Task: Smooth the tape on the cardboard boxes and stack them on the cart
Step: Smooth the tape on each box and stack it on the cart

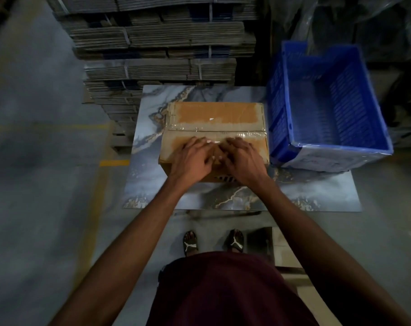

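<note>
Hands lie flat on the cardboard box (214,135), the left hand (192,158) and right hand (242,158) side by side with fingers spread, grasping nothing, probably to press the clear tape (214,131) along the seam. The box sits mid-bench (317,196); a blue crate (329,107) stands just beside its right edge, leaving free room at the left.
</note>
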`<state>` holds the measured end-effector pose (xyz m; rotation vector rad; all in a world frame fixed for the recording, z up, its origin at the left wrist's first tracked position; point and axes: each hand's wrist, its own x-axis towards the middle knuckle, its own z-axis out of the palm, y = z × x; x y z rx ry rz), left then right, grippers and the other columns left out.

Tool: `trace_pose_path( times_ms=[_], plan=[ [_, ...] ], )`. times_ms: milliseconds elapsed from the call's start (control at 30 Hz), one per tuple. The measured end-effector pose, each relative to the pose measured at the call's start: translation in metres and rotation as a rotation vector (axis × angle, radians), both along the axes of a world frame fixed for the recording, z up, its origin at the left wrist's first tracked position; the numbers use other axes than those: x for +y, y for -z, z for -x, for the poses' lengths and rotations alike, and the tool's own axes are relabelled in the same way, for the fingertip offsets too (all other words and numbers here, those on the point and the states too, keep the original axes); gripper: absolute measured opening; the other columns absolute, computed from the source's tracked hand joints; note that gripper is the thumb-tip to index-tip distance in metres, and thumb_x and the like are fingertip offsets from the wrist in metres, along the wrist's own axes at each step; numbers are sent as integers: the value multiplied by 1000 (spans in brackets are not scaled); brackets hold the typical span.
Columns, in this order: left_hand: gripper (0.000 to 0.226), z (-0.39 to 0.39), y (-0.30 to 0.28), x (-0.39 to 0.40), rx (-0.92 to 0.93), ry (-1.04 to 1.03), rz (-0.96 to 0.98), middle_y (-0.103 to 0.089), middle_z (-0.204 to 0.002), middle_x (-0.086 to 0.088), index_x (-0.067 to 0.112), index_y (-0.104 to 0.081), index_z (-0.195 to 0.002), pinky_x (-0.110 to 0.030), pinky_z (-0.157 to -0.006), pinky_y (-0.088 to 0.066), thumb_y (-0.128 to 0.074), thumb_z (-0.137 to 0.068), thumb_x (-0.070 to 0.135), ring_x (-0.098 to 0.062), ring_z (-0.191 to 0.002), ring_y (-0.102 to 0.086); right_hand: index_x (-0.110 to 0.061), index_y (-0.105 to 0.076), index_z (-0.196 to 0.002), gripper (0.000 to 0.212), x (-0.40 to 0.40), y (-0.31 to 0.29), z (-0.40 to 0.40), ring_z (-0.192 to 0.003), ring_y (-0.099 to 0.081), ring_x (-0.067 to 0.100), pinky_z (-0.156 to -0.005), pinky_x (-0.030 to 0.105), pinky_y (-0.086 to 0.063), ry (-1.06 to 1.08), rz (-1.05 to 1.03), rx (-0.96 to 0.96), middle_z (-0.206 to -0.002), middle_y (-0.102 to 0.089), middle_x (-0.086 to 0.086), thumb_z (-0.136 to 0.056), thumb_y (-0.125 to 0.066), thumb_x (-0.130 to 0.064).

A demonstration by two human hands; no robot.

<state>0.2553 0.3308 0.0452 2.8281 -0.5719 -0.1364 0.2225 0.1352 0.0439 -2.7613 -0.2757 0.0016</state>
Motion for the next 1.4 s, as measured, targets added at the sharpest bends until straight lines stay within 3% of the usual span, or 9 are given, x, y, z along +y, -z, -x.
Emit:
trace_pose_path(
  times_ms=[67, 200, 333, 467, 733, 900, 1100, 1233, 1400],
  plan=[
    [50, 14, 3, 17, -1, -37, 89, -45, -154, 11, 32, -56, -141, -44, -118, -31, -46, -97, 53, -16, -144, -35, -28, -51, -147, 47, -11, 3, 17, -144, -40, 23, -118, 52, -32, 0, -7, 3, -154, -48, 2, -105, -43, -47],
    [60, 31, 14, 29, 15, -13, 116, -31, -161, 14, 36, -42, -151, -35, -121, -11, -48, -96, 62, -13, -151, -22, -33, -41, -153, 51, -18, 14, 29, -151, -30, 21, -123, 52, -22, 0, -27, 10, -161, -38, -3, -105, -42, -51],
    [55, 25, 12, 43, -54, -60, 49, -37, -158, 13, 40, -46, -147, -43, -118, -21, -45, -97, 64, -17, -147, -30, -32, -43, -151, 55, -31, 13, 33, -149, -33, 23, -120, 53, -29, 41, 0, -11, -158, -42, -2, -99, -53, -50],
    [53, 34, 24, 58, -74, -73, 105, -33, -161, 12, 45, -40, -149, -41, -121, -14, -43, -100, 62, -17, -151, -24, -33, -41, -152, 56, -43, 18, 42, -151, -30, 19, -123, 52, -26, 25, -38, -38, -159, -40, -6, -99, -59, -36],
    [51, 35, 28, 81, -45, -175, 367, -44, -154, 11, 31, -57, -141, -45, -109, -45, -56, -96, 55, -12, -144, -37, -30, -49, -148, 54, -60, 17, 52, -149, -31, 9, -115, 43, -36, 186, -291, 3, -157, -43, -8, -98, -57, -48],
    [58, 3, 7, 71, -65, -128, 156, -49, -151, 2, 29, -57, -140, -53, -114, -35, -32, -100, 63, -20, -139, -42, -25, -49, -149, 57, -65, 11, 29, -149, -30, 15, -118, 48, -29, 206, -341, 45, -159, -42, -3, -103, -47, -57],
    [51, -18, 27, 66, -52, -136, 216, -45, -154, 1, 22, -55, -142, -47, -116, -35, -40, -102, 51, -17, -145, -35, -20, -49, -150, 52, -58, 22, 20, -144, -40, 20, -113, 51, -43, 267, -304, -7, -157, -42, -1, -106, -45, -48],
    [46, -26, 15, 64, -99, -153, 186, -54, -144, 0, 22, -61, -134, -45, -108, -41, -47, -98, 48, -23, -132, -48, -15, -56, -143, 48, -59, 13, 2, -132, -48, 21, -107, 51, -47, 264, -259, -33, -147, -49, 3, -104, -49, -43],
    [49, -31, 8, 59, -72, -254, 133, -39, -151, -4, 28, -51, -140, -51, -102, -46, -46, -98, 53, -28, -138, -37, -32, -41, -152, 49, -42, 16, -5, -143, -37, 30, -105, 61, -46, 323, -275, 16, -162, -21, 2, -107, -38, -52]
  ],
)
